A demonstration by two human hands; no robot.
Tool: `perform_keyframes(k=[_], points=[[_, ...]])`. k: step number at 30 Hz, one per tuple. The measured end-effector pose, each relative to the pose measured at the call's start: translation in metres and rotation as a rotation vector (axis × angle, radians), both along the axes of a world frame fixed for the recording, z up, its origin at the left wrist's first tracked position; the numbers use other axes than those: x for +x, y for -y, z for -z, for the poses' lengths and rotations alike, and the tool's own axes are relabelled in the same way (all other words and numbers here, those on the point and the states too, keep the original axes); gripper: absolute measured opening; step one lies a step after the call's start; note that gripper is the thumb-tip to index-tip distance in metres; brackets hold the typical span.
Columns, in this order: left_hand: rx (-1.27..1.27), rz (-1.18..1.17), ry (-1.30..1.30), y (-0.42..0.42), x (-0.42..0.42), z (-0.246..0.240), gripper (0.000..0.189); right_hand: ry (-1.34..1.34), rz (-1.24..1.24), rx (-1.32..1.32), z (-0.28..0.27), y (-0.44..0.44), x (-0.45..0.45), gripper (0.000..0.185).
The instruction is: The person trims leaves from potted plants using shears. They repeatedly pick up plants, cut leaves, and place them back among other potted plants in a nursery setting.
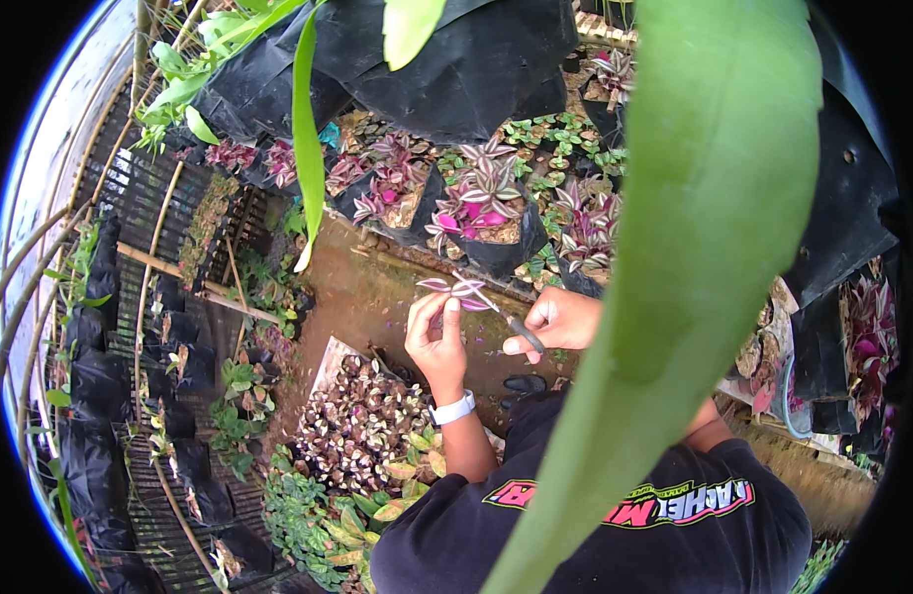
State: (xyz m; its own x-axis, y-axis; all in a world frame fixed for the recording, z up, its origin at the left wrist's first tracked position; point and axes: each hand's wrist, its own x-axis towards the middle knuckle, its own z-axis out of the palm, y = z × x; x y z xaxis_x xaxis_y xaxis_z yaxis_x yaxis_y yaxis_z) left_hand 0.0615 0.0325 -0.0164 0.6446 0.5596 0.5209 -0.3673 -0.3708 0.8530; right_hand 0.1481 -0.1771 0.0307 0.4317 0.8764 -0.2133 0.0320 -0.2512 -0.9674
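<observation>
My left hand (435,349), with a white watch (454,409) on its wrist, pinches a small purple-and-silver striped tradescantia cutting (472,304) between thumb and fingers. In my right hand (564,318) is a pair of scissors (522,329) with dark handles. Their blades point up and left and overlap the cutting's leaves; whether they touch the stem I cannot tell. Just beyond my hands stands a striped tradescantia plant (490,185) in a black plastic grow bag (512,251). A big blurred green leaf (716,185) hangs close to the camera and hides my right forearm.
Similar bagged tradescantias (400,167) line the bed ahead, under black plastic sheeting (456,67). Densely packed small seedlings (360,423) sit at the left above leafy green plants (300,512). Bamboo poles (159,260) and slatted racks run along the far left. Bare soil (352,289) forms the path.
</observation>
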Motion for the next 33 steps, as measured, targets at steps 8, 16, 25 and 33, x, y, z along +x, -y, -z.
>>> perform_keyframes(k=[8, 16, 25, 33], points=[[-1.075, 0.358, 0.267, -0.014, -0.007, 0.020, 0.028, -0.040, 0.131, 0.147, 0.027, -0.006, -0.019, 0.034], [-0.753, 0.262, 0.151, 0.010, 0.003, 0.018, 0.015, 0.483, 0.664, 0.560, 0.027, -0.051, -0.028, 0.032], [-0.685, 0.158, 0.164, 0.020, 0.005, 0.012, 0.012, 0.422, 0.758, 0.538, 0.035, -0.069, -0.015, 0.021], [-0.711, 0.148, 0.133, 0.006, -0.003, 0.005, 0.023, 0.312, 0.467, 0.553, 0.029, -0.044, -0.014, 0.059]])
